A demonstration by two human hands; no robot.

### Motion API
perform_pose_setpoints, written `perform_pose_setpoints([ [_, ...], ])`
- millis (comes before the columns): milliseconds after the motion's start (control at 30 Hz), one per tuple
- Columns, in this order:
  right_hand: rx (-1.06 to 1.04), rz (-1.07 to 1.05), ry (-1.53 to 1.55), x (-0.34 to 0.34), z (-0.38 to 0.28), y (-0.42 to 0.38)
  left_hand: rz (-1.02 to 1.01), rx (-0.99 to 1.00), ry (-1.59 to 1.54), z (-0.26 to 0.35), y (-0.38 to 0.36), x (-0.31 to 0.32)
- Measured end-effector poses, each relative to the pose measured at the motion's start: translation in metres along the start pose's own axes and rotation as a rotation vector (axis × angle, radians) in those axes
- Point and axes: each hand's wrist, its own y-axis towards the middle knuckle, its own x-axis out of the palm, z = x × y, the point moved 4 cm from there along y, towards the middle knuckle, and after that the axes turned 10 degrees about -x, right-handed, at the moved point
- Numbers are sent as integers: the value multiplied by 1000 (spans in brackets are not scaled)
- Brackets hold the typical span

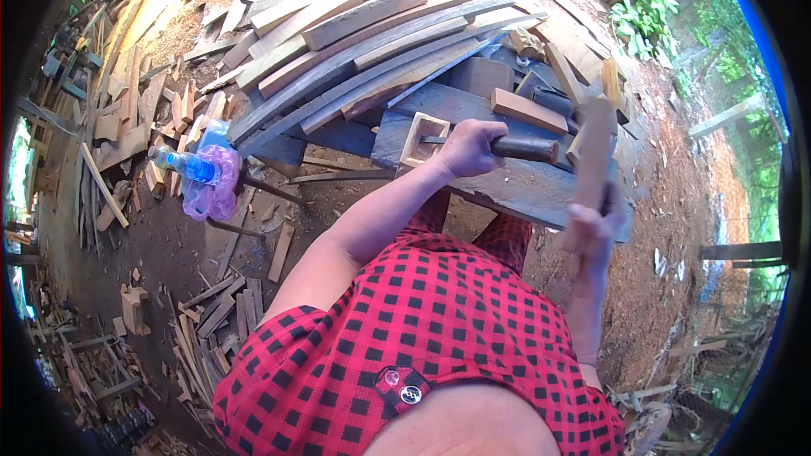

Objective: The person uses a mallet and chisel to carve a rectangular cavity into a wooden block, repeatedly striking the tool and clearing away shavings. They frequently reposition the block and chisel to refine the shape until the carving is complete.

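Observation:
My left hand (471,149) is closed round a chisel (528,149). The dark, rounded wooden handle sticks out on the right of the fist, and the thin metal blade points left into a small rectangular wooden frame (414,152). That pale frame lies on a thick, worn plank bench (515,190) in front of me. Raised to the right of the chisel, my right hand (591,228) grips the lower end of a club-like wooden mallet (596,148). Motion blurs both the mallet and the hand. A gap separates the mallet from the chisel handle.
Long boards (363,67) are stacked across the far side of the bench. A short brown block (529,111) lies near the chisel. At left, a pink plastic bag (215,181) and a water bottle (194,166) sit together. Wood offcuts (224,312) litter the ground.

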Motion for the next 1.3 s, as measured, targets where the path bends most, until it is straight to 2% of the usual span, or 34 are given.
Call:
perform_pose_setpoints([
  [67, 8, 59, 39, -17, -24, 8, -7, 6, -28, 2, 0, -2],
  [133, -196, 417, 440, -38, -43, 12, 13, -4, -16, 3, -1, -3],
  [167, -200, 418, 436, -35, -33, 11, 12, -1, -20, 2, 0, -2],
  [233, -363, 299, 486, -14, 1, 5, 55, 54, 16, 0, 0, -1],
  [300, -401, 14, -305, 35, 15, -13, 53, 43, 40, -1, 1, -3],
  [333, -398, 18, -302, 31, 12, -14, 43, 25, 67, -2, -1, -3],
  [400, -50, -99, -19, 24, 9, -6, 37, 32, 50, -1, 0, -5],
  [433, -49, -19, -71, 15, -6, -3, 24, 33, 26, -2, -3, -4],
  [500, -66, 115, 180, -6, -26, -1, 30, 33, 11, -1, -4, -7],
  [533, -68, 114, 178, -8, -32, 2, 38, 35, -9, 0, -4, -7],
  [600, -273, 418, 499, -21, -44, 6, 45, 40, -9, -2, -3, -7],
  [633, -263, 406, 507, -12, -29, 3, 50, 46, -5, -2, -2, -7],
  [700, -267, 100, 200, 0, 48, -8, 62, 45, 7, -1, -2, -7],
  [767, -114, -94, -113, 50, 28, -24, 53, 47, 20, -2, -5, -6],
  [800, -117, -80, -114, 44, 25, -20, 43, 56, 27, -4, -6, -7],
  [867, 85, -106, 166, 31, 31, -11, 30, 72, 35, -3, -5, -9],
  [933, 61, -41, 91, 21, 40, -3, 46, 82, 44, 2, -8, -11],
  [1000, 33, 22, -326, 10, 70, 5, 35, 100, 46, 0, -10, -9],
  [1033, -60, 42, -577, 2, 94, 7, 33, 107, 48, 0, -10, -8],
  [1067, -66, 59, -585, 1, 108, 6, 27, 124, 41, 1, -12, -8],
  [1133, -204, -98, -789, 9, 119, 1, 0, 127, 28, 2, -17, -11],
  [1167, -178, -132, -890, 14, 118, -3, 24, 184, 19, 5, -20, -13],
  [1300, -234, -91, -1031, 21, 133, -9, 52, 221, -21, 7, -26, -20],
])
